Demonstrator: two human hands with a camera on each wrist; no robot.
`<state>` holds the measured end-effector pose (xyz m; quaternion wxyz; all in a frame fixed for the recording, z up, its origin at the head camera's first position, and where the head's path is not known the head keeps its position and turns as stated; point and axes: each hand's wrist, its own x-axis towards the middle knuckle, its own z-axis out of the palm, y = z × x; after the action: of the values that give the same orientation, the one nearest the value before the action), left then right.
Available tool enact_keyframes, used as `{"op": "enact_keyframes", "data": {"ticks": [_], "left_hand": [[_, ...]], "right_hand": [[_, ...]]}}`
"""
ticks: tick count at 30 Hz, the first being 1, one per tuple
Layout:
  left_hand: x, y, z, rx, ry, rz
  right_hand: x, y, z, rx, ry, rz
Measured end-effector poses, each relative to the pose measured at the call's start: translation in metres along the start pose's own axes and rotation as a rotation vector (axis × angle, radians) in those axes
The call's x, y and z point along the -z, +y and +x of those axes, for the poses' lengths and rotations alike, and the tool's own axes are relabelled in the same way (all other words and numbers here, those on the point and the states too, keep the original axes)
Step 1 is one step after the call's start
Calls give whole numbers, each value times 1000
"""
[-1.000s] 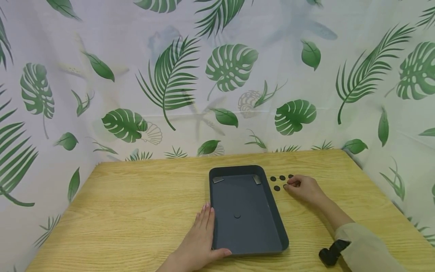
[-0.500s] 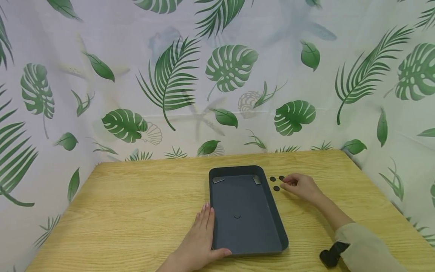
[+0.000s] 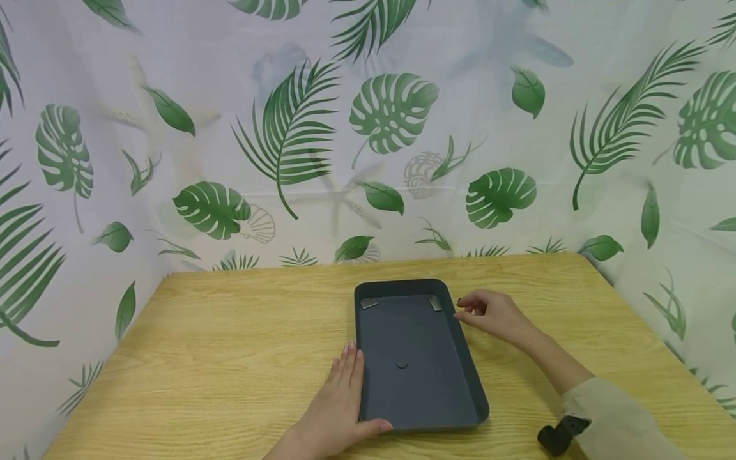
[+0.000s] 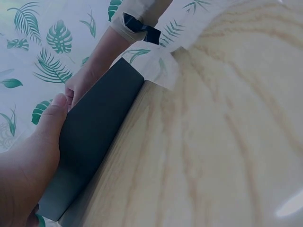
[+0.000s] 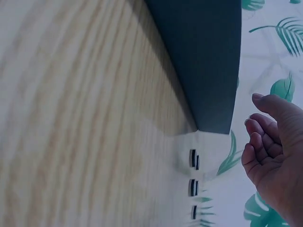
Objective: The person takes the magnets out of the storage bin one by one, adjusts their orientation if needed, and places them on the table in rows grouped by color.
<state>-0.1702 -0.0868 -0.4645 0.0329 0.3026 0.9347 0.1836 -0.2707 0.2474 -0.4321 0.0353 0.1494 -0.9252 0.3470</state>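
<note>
A dark grey rectangular tray (image 3: pixel 422 390) lies on the wooden table. My left hand (image 3: pixel 339 402) rests along its left side with straight fingers, and the thumb touches the front wall. Beyond the tray's right wall, my right hand (image 3: pixel 494 316) hovers with loosely bent fingers. Its thumb stands apart from the fingers in the right wrist view, and nothing shows between them. One small black disc (image 3: pixel 459 301) shows partly by its fingertips; the hand hides the others. In the right wrist view several discs (image 5: pixel 193 187) stand out on the tabletop beside the tray.
Two shiny flat pieces, one left (image 3: pixel 370 303) and one right (image 3: pixel 434 303), sit in the tray's far corners. A small round shape (image 3: pixel 401 365) shows on its floor. A leaf-print cloth (image 3: pixel 310 140) hangs behind the wooden table (image 3: pixel 230 358).
My right hand has moved left across the discs to the tray's right wall, covering discs that showed earlier. The left hand and the tray have stayed in place.
</note>
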Motion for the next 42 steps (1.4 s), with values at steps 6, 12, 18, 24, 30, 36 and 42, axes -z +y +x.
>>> {"op": "enact_keyframes", "data": {"ticks": [6,12,18,24,30,36,42], "left_hand": [[-1,-1,1,1,11,21],[-1,-1,1,1,18,30],[0,0,1,12,-5,27],[1,1,1,24,-15,20],[2,1,1,17,-11,10],[1,0,1,19,-5,1],[1,0,1,34,-23,7]], "right_hand": [[-2,-19,-2,84,-15,-4],[-6,-34,-5,179,-28,30],[-14,-44,-8,290,-19,61],[-26,-49,-7,285,-16,111],[-40,-52,-6,275,-71,160],[-53,-56,-6,318,-98,175],[-66,-52,-5,387,-100,167]]}}
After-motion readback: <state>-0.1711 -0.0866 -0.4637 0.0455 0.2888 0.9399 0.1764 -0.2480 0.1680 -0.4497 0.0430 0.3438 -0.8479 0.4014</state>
